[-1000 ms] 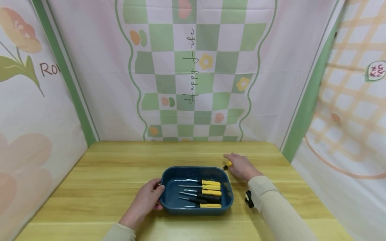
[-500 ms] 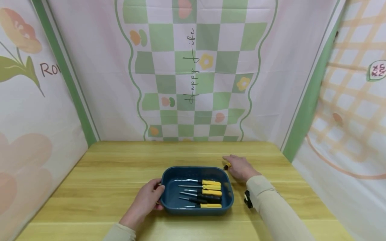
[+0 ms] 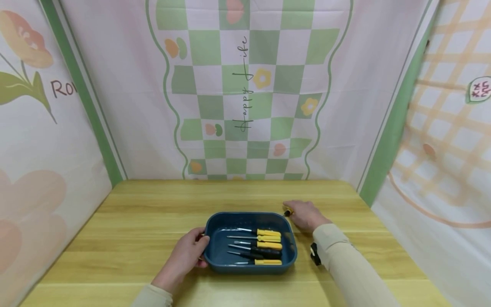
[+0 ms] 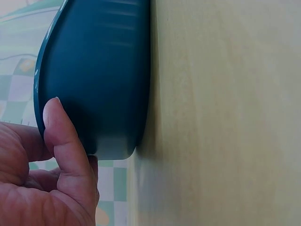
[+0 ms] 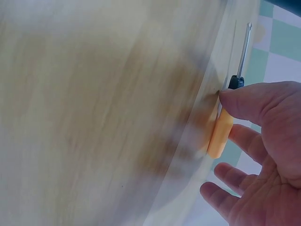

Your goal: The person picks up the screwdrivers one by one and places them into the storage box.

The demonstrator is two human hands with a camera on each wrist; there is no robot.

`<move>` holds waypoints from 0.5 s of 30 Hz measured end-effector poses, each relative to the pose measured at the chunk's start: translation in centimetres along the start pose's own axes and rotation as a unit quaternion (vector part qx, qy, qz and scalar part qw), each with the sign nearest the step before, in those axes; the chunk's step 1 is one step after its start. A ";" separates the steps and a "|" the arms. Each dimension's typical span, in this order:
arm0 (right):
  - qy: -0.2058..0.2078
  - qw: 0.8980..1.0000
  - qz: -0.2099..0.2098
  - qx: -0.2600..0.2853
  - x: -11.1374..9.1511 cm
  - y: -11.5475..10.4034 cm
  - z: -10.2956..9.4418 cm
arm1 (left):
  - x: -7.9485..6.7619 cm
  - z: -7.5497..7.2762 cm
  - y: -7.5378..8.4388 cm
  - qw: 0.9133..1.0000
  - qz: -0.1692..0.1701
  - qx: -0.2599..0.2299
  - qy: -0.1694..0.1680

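Observation:
A dark blue rectangular tray (image 3: 220,251) rests on the table, with several screwdrivers (image 3: 268,246) lying side by side in it, some yellow-handled, some black. My left hand (image 3: 184,252) grips the tray's left end, thumb over the rim; the left wrist view shows the fingers curled around the tray wall (image 4: 99,70). Behind the tray's far right corner, my right hand (image 3: 307,214) pinches one more screwdriver (image 5: 223,132) by its yellow handle between thumb and index finger. In the right wrist view its metal shaft points away from the palm, and the other fingers are spread loosely.
The wooden table (image 3: 145,221) spreads around the tray on all sides. Patterned cloth (image 3: 264,102) hangs behind its far edge, with more cloth panels at left and right. A small black-and-white device (image 3: 315,254) sits at the right sleeve.
My right hand has come slightly lower and nearer the tray, and the screwdriver in it has turned a little. The left hand and the tray have stayed put.

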State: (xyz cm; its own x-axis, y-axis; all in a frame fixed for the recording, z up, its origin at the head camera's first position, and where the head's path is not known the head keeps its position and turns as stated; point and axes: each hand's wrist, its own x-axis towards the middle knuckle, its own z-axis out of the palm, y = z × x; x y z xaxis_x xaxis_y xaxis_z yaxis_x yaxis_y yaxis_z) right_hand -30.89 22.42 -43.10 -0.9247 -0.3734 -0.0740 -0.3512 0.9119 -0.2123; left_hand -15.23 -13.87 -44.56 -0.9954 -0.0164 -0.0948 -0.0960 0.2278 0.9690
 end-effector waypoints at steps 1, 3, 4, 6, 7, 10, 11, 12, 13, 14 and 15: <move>-0.001 1.000 0.002 0.000 0.0 0.0 0.0 | 0.0 0.0 0.0 1.000 0.000 0.000 0.000; -0.002 1.000 0.007 0.002 0.0 0.1 0.1 | 0.0 0.0 0.0 1.000 -0.001 0.001 0.000; -0.004 1.000 0.009 0.001 -0.1 0.2 0.1 | 0.0 0.0 0.0 1.000 -0.001 0.002 0.000; -0.005 1.000 0.015 0.001 -0.1 0.2 0.1 | 0.0 0.0 0.0 1.000 -0.001 0.004 0.001; -0.006 1.000 0.016 0.000 -0.1 0.2 0.0 | 0.0 0.0 0.0 1.000 0.000 0.005 0.002; -0.007 1.000 0.021 -0.009 -0.2 0.2 -0.1 | 0.0 0.0 0.0 1.000 0.001 0.007 0.003; -0.007 1.000 0.022 -0.010 -0.3 0.2 -0.1 | 0.0 0.0 0.0 1.000 0.001 0.008 0.003; -0.007 1.000 0.024 -0.011 -0.3 0.3 -0.1 | 0.0 0.0 0.1 1.000 0.001 0.008 0.004; -0.007 1.000 0.026 -0.013 -0.4 0.3 -0.1 | -0.1 0.0 0.1 1.000 0.001 0.009 0.004; -0.006 1.000 0.026 -0.014 -0.4 0.3 -0.2 | -0.1 0.0 0.1 1.000 0.001 0.008 0.004; -0.006 1.000 0.028 -0.012 -0.5 0.4 -0.2 | -0.1 0.0 0.1 1.000 0.000 0.008 0.004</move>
State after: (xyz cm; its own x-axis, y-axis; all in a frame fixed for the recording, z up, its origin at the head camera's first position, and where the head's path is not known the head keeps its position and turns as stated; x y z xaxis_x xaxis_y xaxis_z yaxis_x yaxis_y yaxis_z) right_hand -30.61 23.01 -42.98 -0.9414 -0.3232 -0.0962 -0.3023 0.9353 -0.1837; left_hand -15.14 -13.86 -44.45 -0.9954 -0.0237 -0.0924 -0.0954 0.2442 0.9650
